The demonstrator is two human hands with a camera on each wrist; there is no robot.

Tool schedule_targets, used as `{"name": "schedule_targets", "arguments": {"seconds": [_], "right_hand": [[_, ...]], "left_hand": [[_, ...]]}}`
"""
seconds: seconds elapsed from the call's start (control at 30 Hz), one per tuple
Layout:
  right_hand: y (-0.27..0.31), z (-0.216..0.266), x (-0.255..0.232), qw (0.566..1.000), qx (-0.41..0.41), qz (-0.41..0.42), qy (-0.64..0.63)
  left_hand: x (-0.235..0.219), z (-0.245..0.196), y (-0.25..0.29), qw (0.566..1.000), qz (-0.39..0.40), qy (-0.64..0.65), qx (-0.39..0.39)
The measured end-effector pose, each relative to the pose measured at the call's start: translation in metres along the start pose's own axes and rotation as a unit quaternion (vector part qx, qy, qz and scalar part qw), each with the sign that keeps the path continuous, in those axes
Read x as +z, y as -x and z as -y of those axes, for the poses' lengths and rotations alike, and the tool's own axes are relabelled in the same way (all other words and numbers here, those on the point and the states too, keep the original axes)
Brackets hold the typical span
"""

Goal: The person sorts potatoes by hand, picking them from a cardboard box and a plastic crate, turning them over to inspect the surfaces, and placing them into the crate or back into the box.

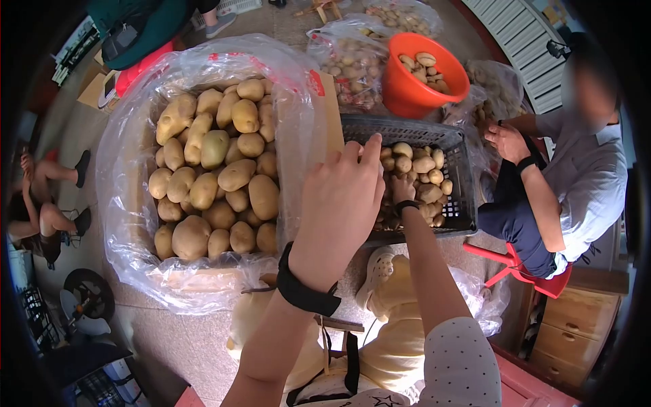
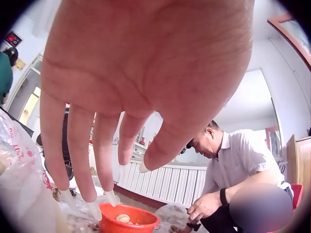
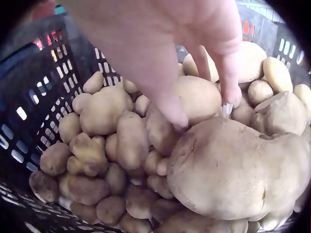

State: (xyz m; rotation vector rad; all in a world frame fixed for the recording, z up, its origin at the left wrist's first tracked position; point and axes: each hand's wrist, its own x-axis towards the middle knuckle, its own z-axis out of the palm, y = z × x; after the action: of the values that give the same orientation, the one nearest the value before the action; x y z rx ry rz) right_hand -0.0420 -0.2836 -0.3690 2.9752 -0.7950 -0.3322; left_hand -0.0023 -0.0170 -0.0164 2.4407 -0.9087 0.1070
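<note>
My left hand [image 1: 344, 210] hangs in the air between the potato box and the crate. Its fingers [image 2: 104, 150] are spread loosely in the left wrist view, and the palm holds nothing. My right hand [image 1: 404, 190] reaches down into a black plastic crate [image 1: 468, 197] filled with potatoes. In the right wrist view the thumb and fingers grip a mid-sized potato [image 3: 197, 97] from either side. A much larger, lumpy potato [image 3: 228, 167] lies right in front of it. Smaller potatoes [image 3: 90, 189] fill the crate's near side.
Left of the crate stands a plastic-lined box [image 1: 152, 224] of larger potatoes [image 1: 217, 149]. An orange bucket [image 1: 413, 95] with some potatoes sits behind the crate, beside bagged potatoes [image 1: 356, 57]. Another person [image 1: 576, 183] sits on a red stool [image 1: 505, 261] at the right.
</note>
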Motion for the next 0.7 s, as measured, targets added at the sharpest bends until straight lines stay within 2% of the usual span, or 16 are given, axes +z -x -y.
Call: {"name": "schedule_targets", "arguments": {"seconds": [0.07,0.13,0.17,0.2,0.27,0.3,0.33,0.4,0.43,0.5,0.53,0.6,0.67,0.7], "right_hand": [[0.001,-0.006,-0.007,1.000,-0.011,0.008,0.003],[0.003,-0.021,-0.020,0.996,-0.057,0.030,-0.067],[0.006,-0.028,-0.030,0.990,-0.075,0.007,-0.120],[0.012,-0.033,-0.050,0.990,-0.074,0.007,-0.116],[0.029,-0.038,-0.091,0.946,-0.184,-0.072,-0.258],[0.029,-0.046,-0.098,0.929,-0.191,-0.052,-0.313],[0.039,-0.045,-0.119,0.930,-0.187,-0.052,-0.311],[0.059,-0.043,-0.170,0.894,-0.164,0.090,-0.406],[0.071,-0.041,-0.189,0.896,-0.162,0.088,-0.405],[0.102,-0.033,-0.217,0.828,-0.195,0.073,-0.521],[0.117,-0.029,-0.231,0.828,-0.190,0.070,-0.524],[0.143,-0.020,-0.258,0.748,-0.169,0.111,-0.632],[0.163,-0.014,-0.279,0.754,-0.166,0.126,-0.623],[0.173,-0.010,-0.288,0.700,-0.166,0.131,-0.682]], "left_hand": [[-0.001,0.003,-0.001,1.000,0.002,0.004,-0.007],[-0.003,0.006,0.000,1.000,0.000,0.002,-0.012],[-0.004,0.006,0.000,1.000,-0.003,-0.002,-0.015],[-0.005,0.008,0.000,1.000,-0.004,0.002,-0.015],[-0.008,0.009,-0.001,0.999,0.006,-0.003,-0.031],[-0.007,0.011,-0.001,1.000,-0.003,0.005,-0.027],[-0.008,0.010,0.000,1.000,-0.002,0.009,-0.024],[-0.010,0.007,-0.001,0.999,0.017,0.021,-0.027],[-0.009,0.007,-0.001,0.999,0.016,0.024,-0.024],[-0.005,0.006,0.002,0.998,0.016,0.061,0.001],[-0.006,0.004,0.004,0.998,0.019,0.061,0.006],[-0.008,0.001,0.006,0.992,0.049,0.115,0.008],[-0.011,-0.001,0.007,0.989,0.063,0.133,0.015],[-0.013,-0.001,0.007,0.986,0.075,0.150,0.017]]}}
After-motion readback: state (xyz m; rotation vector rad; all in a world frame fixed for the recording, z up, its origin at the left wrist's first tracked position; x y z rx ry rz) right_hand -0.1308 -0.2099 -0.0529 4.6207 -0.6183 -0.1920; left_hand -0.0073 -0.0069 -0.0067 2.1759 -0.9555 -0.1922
